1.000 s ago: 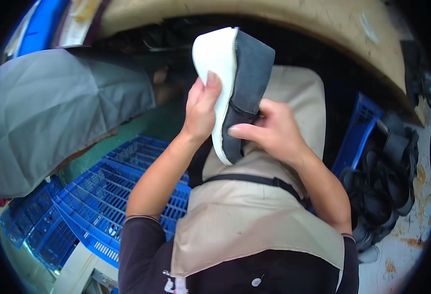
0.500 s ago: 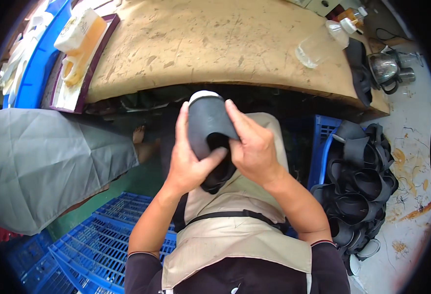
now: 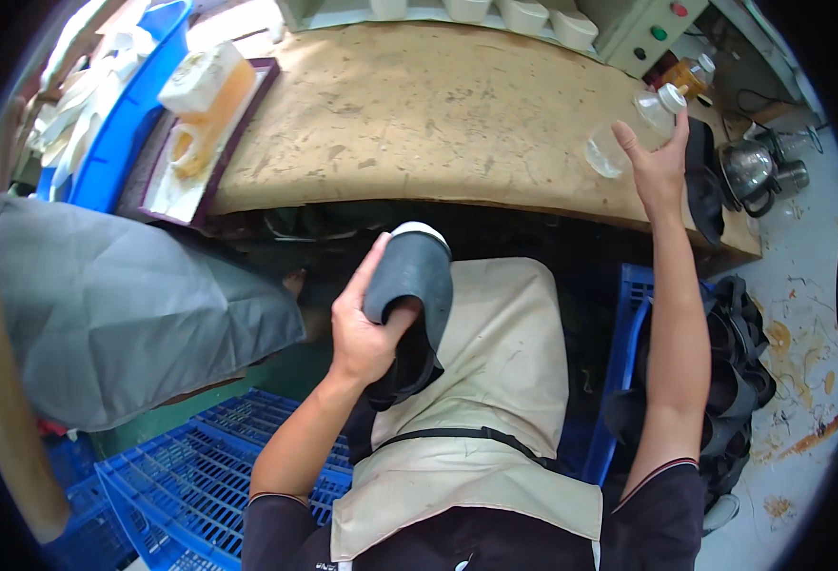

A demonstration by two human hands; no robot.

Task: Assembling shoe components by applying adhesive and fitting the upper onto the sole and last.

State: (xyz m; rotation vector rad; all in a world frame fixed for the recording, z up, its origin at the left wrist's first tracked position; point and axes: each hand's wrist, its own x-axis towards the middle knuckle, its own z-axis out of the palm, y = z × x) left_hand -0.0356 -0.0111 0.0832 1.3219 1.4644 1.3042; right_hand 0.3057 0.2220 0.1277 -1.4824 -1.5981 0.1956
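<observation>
My left hand (image 3: 362, 328) grips a black shoe upper (image 3: 415, 276) with a white piece at its toe end. The thumb reaches into its opening, and the upper is held above my lap. On the right, my right hand (image 3: 659, 169) is stretched over the table with thumb and fingers apart. It is nearest to a clear plastic bottle (image 3: 606, 155) with a white cap. Whether the fingers touch the bottle cannot be told.
The worn tan table (image 3: 419, 124) carries a purple-edged tray (image 3: 211, 181). More black uppers (image 3: 723, 381) lie right of a blue crate (image 3: 606, 419). A metal pot (image 3: 747, 169) stands far right. At left is another person's grey apron (image 3: 143, 305). Blue crates (image 3: 209, 457) stand lower left.
My right hand has let go of the shoe upper and moved up and right to the clear bottle. The left hand keeps hold of the upper, slightly lower. The view has shifted.
</observation>
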